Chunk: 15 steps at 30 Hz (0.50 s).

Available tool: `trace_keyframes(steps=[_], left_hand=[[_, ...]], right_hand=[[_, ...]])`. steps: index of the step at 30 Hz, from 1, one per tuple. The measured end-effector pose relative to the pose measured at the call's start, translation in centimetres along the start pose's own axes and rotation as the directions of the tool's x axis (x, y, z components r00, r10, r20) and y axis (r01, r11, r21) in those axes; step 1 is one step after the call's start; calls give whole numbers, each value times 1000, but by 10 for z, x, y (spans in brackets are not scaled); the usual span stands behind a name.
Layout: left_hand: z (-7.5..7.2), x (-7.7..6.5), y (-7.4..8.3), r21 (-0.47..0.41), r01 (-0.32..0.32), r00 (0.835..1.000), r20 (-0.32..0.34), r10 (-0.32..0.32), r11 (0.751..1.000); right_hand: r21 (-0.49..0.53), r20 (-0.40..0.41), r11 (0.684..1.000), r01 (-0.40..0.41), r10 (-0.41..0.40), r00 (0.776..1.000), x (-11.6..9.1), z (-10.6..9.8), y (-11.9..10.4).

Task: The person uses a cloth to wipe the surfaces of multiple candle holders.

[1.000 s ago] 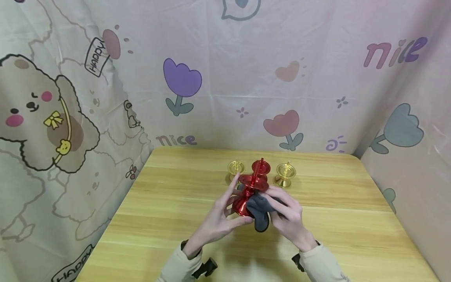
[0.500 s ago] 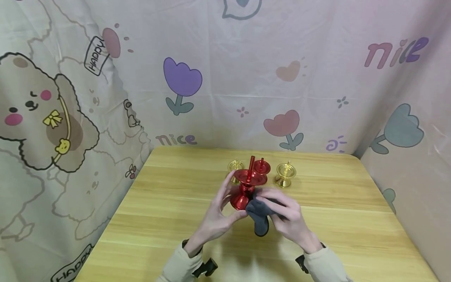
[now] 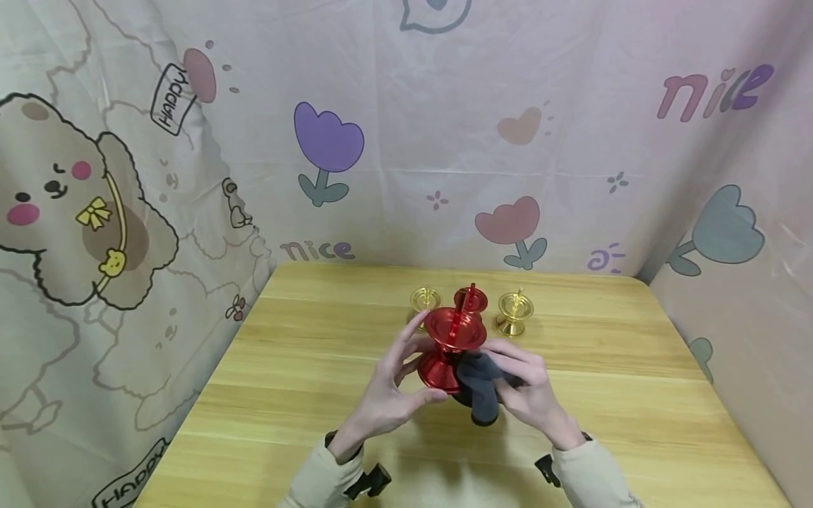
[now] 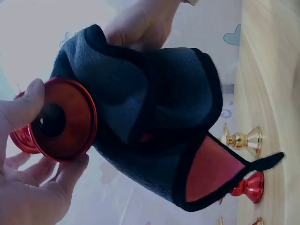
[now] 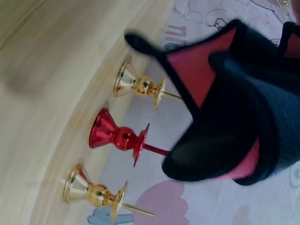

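My left hand (image 3: 387, 398) grips a shiny red candle holder (image 3: 438, 370) by its flared base, holding it above the table. In the left wrist view the hollow underside of that base (image 4: 77, 122) faces the camera, thumb and fingers around its rim. A dark grey cloth (image 3: 480, 388) with black edging and a pink reverse is pinched in my right hand (image 3: 530, 391). It lies against the right side of the red holder and hangs down in folds. The right wrist view shows the cloth (image 5: 220, 122) large, with the held candle holder out of sight there.
Behind the hands, a gold candle holder (image 3: 510, 324), a smaller red one (image 3: 471, 302) and another gold one (image 3: 424, 300) stand in a row on the wooden table (image 3: 305, 367). A printed curtain (image 3: 413, 141) hangs beyond the table's back edge.
The red candle holder has shifted and tilted in my left hand, its dish now turned more toward the head camera. My right hand and the cloth have moved slightly right.
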State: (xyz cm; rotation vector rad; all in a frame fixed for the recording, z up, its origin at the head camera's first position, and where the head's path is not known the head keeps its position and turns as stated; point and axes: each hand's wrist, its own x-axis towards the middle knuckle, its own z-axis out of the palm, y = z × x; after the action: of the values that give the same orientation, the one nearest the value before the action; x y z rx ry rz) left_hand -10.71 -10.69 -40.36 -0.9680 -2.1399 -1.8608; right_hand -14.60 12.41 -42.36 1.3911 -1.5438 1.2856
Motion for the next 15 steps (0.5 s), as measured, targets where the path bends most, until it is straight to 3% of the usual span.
trace_keyframes(steps=[3, 9, 12, 15], left_hand=[[-1, 0, 1, -4, -9, 1000, 9, 9, 1000], [-1, 1, 1, 31, 15, 999, -40, -14, 999], [0, 0, 0, 28, 38, 998, -60, -37, 999], [0, 0, -1, 8, 39, 997, -64, -38, 999]], right_hand=[[17, -1, 1000, 24, -24, 1000, 2, -1, -2], [-150, 78, 975, 164, -154, 985, 11, 2, -9], [-197, 91, 969, 151, -135, 987, 9, 3, -9], [-143, 57, 986, 83, -76, 995, 5, 4, -5]])
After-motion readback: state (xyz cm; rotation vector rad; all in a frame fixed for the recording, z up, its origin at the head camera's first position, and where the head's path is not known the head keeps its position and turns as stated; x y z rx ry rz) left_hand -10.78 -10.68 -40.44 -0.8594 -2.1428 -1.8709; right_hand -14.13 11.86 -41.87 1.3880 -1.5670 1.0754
